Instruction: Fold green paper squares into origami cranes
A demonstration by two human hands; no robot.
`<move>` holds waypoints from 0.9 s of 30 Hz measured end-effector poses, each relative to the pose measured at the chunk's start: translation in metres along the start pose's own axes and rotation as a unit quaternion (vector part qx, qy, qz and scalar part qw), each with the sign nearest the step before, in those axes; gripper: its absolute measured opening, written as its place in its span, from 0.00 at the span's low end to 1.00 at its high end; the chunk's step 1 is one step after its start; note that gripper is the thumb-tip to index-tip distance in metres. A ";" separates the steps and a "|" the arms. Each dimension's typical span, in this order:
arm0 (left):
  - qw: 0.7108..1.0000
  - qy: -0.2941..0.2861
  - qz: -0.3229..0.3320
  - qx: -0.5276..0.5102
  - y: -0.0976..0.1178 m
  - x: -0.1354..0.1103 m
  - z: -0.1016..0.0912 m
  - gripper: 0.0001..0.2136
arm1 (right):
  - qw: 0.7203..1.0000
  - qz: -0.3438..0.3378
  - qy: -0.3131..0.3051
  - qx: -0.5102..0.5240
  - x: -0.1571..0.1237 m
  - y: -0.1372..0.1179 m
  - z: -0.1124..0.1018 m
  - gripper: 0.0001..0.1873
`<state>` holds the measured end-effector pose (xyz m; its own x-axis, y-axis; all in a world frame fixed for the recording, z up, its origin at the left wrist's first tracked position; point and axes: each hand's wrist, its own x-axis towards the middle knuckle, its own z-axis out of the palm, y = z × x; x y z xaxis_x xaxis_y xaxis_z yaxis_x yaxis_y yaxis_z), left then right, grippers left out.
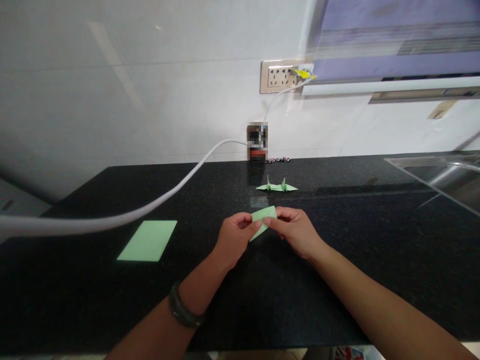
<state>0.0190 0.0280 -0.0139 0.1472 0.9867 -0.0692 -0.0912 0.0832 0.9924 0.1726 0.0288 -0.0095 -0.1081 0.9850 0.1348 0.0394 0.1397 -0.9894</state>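
Between my two hands is a small folded piece of light green paper (263,216), held just above the dark countertop. My left hand (235,237) pinches its left side, thumb on the near face. On the right side, my right hand (298,230) grips the same paper with its thumb pressed on the front and fingers behind. Beyond the hands stand two green paper cranes (276,187), side by side and touching or nearly so. A stack of green paper sheets (148,241) lies flat to the left of my left hand.
A white cable (168,195) sweeps across the left side toward a pixelated upright object (257,141) at the wall. Beside that lies a beaded string (279,160). The wall socket (278,76) holds a plug. A metal sink (446,175) is set into the black countertop (367,240) at right.
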 end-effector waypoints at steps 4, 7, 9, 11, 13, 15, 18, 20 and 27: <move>0.997 0.075 -0.010 -0.007 0.001 0.003 -0.002 0.16 | 0.963 -0.199 0.088 -0.159 -0.002 0.001 -0.003 0.05; 0.992 -0.027 -0.104 -0.069 0.004 0.002 -0.003 0.23 | 0.927 -0.287 0.047 -0.236 -0.005 0.003 -0.004 0.12; 0.984 -0.076 -0.124 -0.107 0.005 0.001 -0.003 0.23 | 0.909 -0.319 -0.001 -0.267 -0.007 0.005 -0.003 0.15; 0.984 -0.085 -0.104 -0.114 0.005 0.000 -0.004 0.17 | 0.898 -0.334 -0.030 -0.286 -0.008 0.006 -0.002 0.16; 0.989 -0.071 -0.074 -0.103 0.005 -0.001 -0.005 0.14 | 0.902 -0.328 -0.020 -0.280 -0.008 0.006 -0.001 0.17; 0.993 -0.061 -0.055 -0.089 0.005 0.000 -0.006 0.13 | 0.922 -0.293 0.025 -0.250 -0.008 0.005 -0.001 0.17; 0.995 -0.056 -0.036 -0.071 0.004 0.000 -0.006 0.12 | 0.960 -0.188 0.058 -0.201 -0.006 0.004 0.001 0.11; 0.996 -0.049 -0.027 -0.069 0.003 0.000 -0.006 0.12 | 0.976 -0.118 0.028 -0.180 -0.005 0.005 0.003 0.08; 0.996 -0.029 -0.035 -0.082 0.004 0.000 -0.005 0.12 | 0.998 -0.029 0.020 -0.049 -0.002 0.013 0.009 0.08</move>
<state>0.0138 0.0295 -0.0101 0.2155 0.9681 -0.1278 -0.2370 0.1788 0.9549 0.1646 0.0273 -0.0227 -0.0742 0.9778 0.1960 0.1304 0.2044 -0.9702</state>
